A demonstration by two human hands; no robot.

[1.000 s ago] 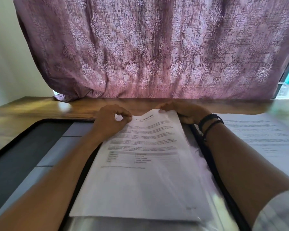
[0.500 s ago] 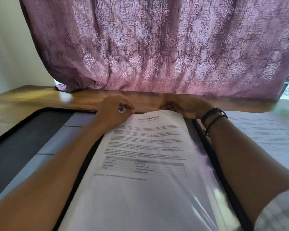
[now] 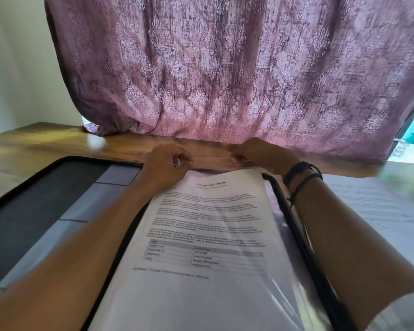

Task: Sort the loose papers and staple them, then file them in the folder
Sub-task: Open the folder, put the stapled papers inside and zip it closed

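Black-rimmed and lying open flat on the wooden surface (image 3: 46, 144), spreading from the near-left corner past the middle: folder (image 3: 34, 206), with grey pockets (image 3: 81, 211) stepping down its left panel.

Resting face up on the folder's right half: printed papers (image 3: 208, 223), showing a title, several paragraphs and a small table, with the top of the page pointing toward the far edge of the surface.

Shining over the right and near parts of the page and sticking out past its right side: clear sleeve (image 3: 289, 283). Seeming to be enclosing the papers, though not showing how far in.

Reaching forward along both sides of the page. Pinching the clear sleeve's far edge with the left hand (image 3: 167, 163), thumb pressing against curled fingertips just beyond the page's far-left corner. Pinching the same edge with the right hand (image 3: 261, 154), fingers curling over a glint of film beyond the far-right corner. Holding the 2 hands apart, with bare wood showing between them.

Wearing 2 dark wristbands (image 3: 301, 173) on the right wrist.

Lying beside the folder toward the right edge of the surface: another printed sheet (image 3: 368, 206), blurred.

Hanging down to the far edge: purple patterned curtain (image 3: 225, 80).
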